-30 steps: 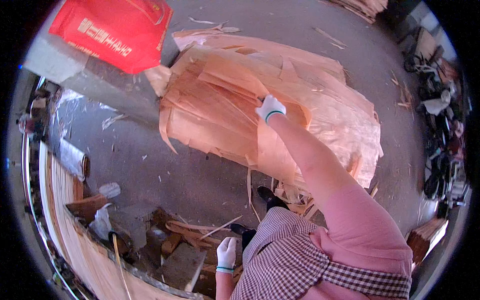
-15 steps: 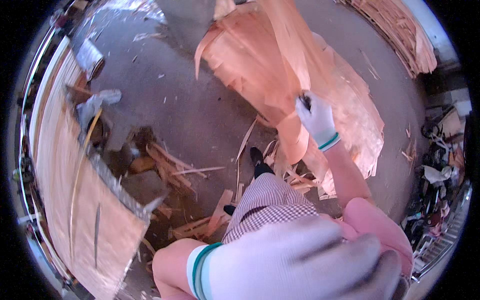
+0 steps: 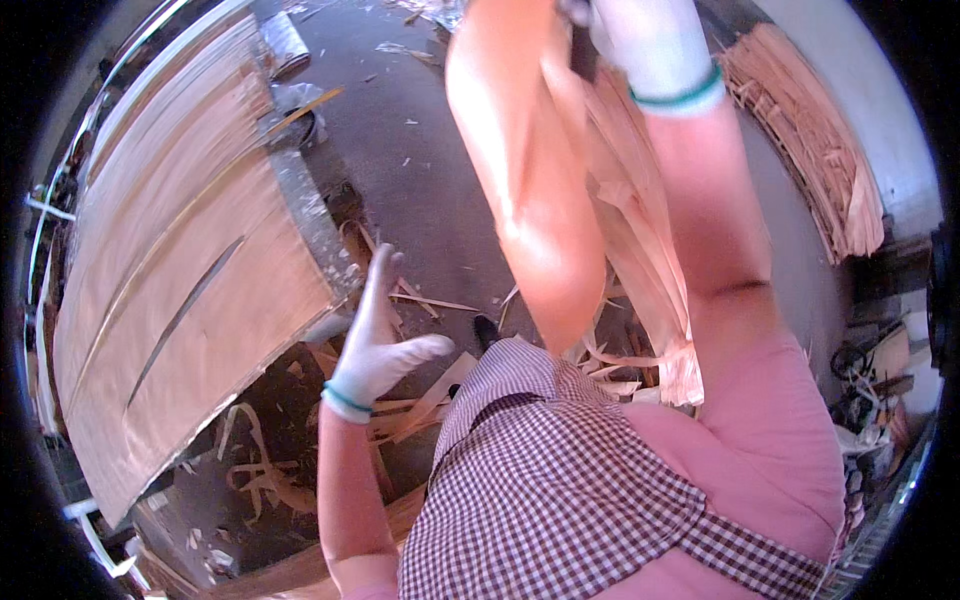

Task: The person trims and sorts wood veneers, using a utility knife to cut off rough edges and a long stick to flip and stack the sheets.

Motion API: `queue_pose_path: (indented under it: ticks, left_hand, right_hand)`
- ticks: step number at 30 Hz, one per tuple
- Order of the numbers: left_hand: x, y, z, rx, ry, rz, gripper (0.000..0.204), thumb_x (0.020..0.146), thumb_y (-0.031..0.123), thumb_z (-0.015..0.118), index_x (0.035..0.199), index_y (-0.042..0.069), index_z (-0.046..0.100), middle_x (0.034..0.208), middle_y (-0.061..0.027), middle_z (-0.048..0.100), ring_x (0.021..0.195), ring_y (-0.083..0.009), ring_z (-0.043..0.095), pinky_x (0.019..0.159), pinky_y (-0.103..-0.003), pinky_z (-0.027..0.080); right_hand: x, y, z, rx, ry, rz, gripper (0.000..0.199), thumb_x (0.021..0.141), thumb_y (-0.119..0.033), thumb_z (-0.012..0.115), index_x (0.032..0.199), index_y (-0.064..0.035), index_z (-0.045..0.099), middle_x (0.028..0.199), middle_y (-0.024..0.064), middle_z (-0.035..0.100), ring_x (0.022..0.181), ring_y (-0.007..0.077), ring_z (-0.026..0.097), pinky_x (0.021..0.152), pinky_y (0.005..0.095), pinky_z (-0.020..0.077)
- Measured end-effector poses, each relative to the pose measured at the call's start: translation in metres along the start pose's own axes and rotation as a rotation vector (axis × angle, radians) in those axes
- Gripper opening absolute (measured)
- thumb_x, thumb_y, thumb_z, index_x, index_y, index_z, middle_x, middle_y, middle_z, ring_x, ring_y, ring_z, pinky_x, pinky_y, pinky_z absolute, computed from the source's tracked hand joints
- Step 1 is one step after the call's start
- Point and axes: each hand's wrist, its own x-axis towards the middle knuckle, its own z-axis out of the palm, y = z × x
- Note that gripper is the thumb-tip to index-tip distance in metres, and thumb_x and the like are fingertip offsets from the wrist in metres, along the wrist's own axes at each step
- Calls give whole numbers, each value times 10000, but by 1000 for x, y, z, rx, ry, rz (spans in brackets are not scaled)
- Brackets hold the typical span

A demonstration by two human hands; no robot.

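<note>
My right hand [image 3: 655,50], in a white glove with a green cuff edge, is raised at the top and cut off by the picture's edge. Its fingers close on the upper part of a thin, orange-brown wood veneer sheet [image 3: 520,170], which hangs down curled and slightly blurred in front of me. My left hand [image 3: 380,350], gloved the same way, is lifted at the left with thumb and fingers apart and nothing in it. More loose veneer [image 3: 640,230] lies on the floor behind the hanging sheet, partly hidden by it and my right arm.
At the left stands a broad stack of pale veneer sheets [image 3: 190,230]; a dark split runs through the top one. Another veneer pile [image 3: 810,130] lies at the far right by the wall. Veneer scraps [image 3: 430,395] litter the floor around my feet. Mixed clutter [image 3: 880,390] lines the right side.
My right hand has risen, lifting the veneer sheet off the floor pile. My left hand has swung from the lower middle out to the left, and the view has shifted.
</note>
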Motion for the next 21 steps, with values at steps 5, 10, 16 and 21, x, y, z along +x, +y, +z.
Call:
queue_pose_path:
  ticks: [5,10,16,21]
  left_hand:
    - [-10,-23,7,-203,-57,96,1472,460,479,897,1482,-8,-45,1555,-174,73,1434,-258,78,1159,-377,112]
    - [7,47,-57,-433,254,371,1411,533,420,898,1499,96,-78,1522,-131,166,1375,-256,263,1098,-419,285]
    - [33,78,-152,-150,730,291,669,824,28,674,1400,35,335,1263,-97,514,1133,-191,519,974,-330,429]
    - [23,65,-237,-403,1061,440,352,880,-3,573,1223,33,502,1168,-80,573,1044,-171,571,905,-322,493]
  right_hand:
    - [68,-32,97,174,-82,-197,224,877,-247,598,814,-32,600,619,45,566,470,112,503,423,244,380]
    - [112,-30,198,1,-139,-491,273,866,-241,560,847,12,661,758,182,670,690,255,668,637,362,525]
    - [159,-17,335,-60,-89,-731,269,864,-204,508,873,3,679,805,257,649,797,405,640,744,466,511]
    - [166,45,394,158,-440,-525,562,726,-565,670,941,-46,690,873,178,690,834,315,671,788,397,508]
